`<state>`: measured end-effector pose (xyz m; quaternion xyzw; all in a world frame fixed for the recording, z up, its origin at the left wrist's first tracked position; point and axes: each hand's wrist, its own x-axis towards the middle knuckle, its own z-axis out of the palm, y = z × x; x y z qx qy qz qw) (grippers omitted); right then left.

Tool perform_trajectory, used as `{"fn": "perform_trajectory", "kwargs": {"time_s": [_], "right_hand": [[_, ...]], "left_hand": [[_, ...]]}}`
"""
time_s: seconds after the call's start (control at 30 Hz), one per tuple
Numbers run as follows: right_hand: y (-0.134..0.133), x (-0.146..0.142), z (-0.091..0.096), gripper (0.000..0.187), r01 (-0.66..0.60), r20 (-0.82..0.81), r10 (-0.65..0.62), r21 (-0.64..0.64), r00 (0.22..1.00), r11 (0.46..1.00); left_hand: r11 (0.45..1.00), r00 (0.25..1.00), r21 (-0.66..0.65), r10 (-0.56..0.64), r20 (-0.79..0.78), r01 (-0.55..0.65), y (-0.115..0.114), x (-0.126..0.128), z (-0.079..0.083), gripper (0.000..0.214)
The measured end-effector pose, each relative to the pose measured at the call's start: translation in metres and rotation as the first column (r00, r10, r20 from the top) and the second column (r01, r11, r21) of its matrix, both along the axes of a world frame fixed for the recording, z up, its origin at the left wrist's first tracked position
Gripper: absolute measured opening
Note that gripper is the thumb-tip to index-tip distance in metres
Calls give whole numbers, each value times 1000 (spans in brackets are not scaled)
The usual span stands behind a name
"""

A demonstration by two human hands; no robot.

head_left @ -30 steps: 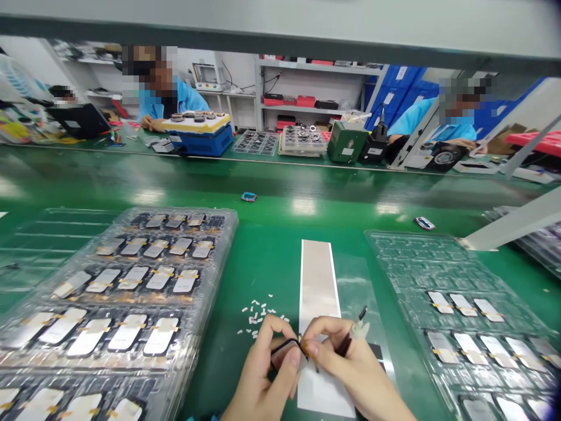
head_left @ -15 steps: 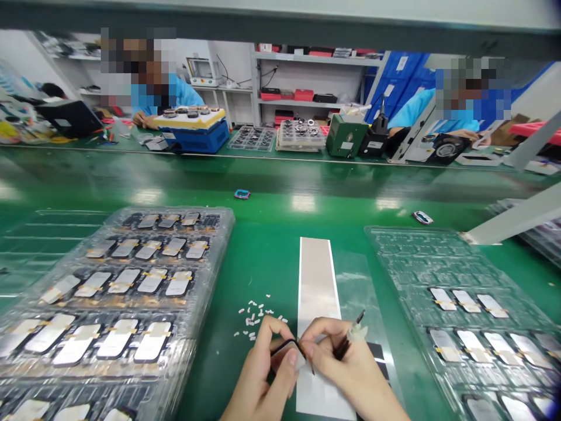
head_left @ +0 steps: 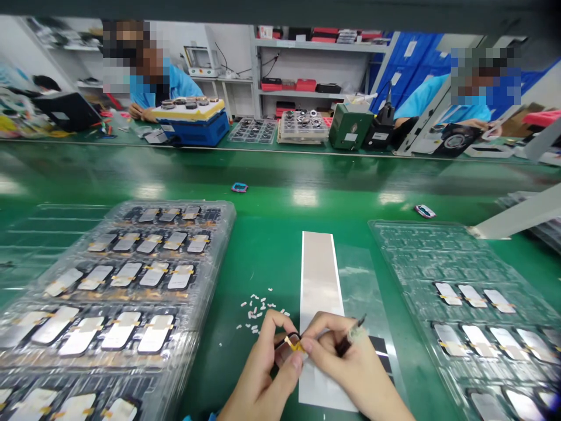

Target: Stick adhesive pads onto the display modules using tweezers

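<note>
My left hand [head_left: 267, 371] is closed around a small screen module [head_left: 283, 353] with a black rim, above the green table. A yellow flex cable [head_left: 294, 345] stands out over its back. My right hand [head_left: 344, 359] pinches at the cable's right end with thumb and forefinger. Tucked in that same hand is a thin tool [head_left: 360, 321] with a dark tip; its kind I cannot make out. Beneath the hands lies a long strip of backing paper [head_left: 321, 263], beige with white edges. Small white scraps [head_left: 258, 307] are scattered to its left.
At left a clear plastic tray [head_left: 228, 213] holds rows of similar modules; another tray [head_left: 394, 240] at right is partly filled. A clear film [head_left: 357, 263] lies beside the strip. A white post [head_left: 491, 229] rises at right. Two people in blue sit across the bench.
The yellow cable now shows raised over the module's back, where the plain pale back showed before. My right fingertips have moved onto the cable. The camera view has shifted slightly.
</note>
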<state>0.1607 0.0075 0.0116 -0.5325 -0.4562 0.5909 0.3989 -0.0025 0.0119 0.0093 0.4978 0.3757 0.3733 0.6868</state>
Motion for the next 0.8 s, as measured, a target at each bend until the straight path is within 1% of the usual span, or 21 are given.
{"fn": "perform_trajectory", "kwargs": {"time_s": [0.1,0.27,0.37,0.5,0.57,0.63,0.67,0.73,0.77,0.8], "right_hand": [[0,-2,3,34,17,39,-19,41,999,999],[-2,-5,3,34,90,46,-92,55,995,994],[-3,-4,-1,34,88,25,-90,72,996,994],[-1,-6,-7,35,87,17,-88,61,996,994],[0,-7,-6,35,81,11,-82,56,997,995],[1,-7,-1,33,77,8,-78,65,997,995],[0,-5,3,32,91,9,-92,82,996,992],[-3,3,11,32,162,-14,-162,145,987,976],[-5,9,15,33,213,-41,-209,199,977,957],[-8,15,17,37,275,-66,-267,260,961,926]], "left_hand": [[1000,1000,-10,-17,-9,17,1,2,3,41],[999,999,-45,-26,-21,25,2,1,4,40],[999,999,-37,-18,-33,17,2,2,3,40],[999,999,-31,-15,-28,14,2,3,4,38],[999,999,-38,-14,-29,13,2,3,3,39],[999,999,-34,-29,-44,28,2,3,1,40],[999,997,-24,-40,-60,38,2,2,0,38],[998,991,34,-54,-125,59,1,0,0,31],[994,982,87,-54,-183,71,1,0,1,26],[983,966,154,-56,-253,97,1,0,2,20]]}}
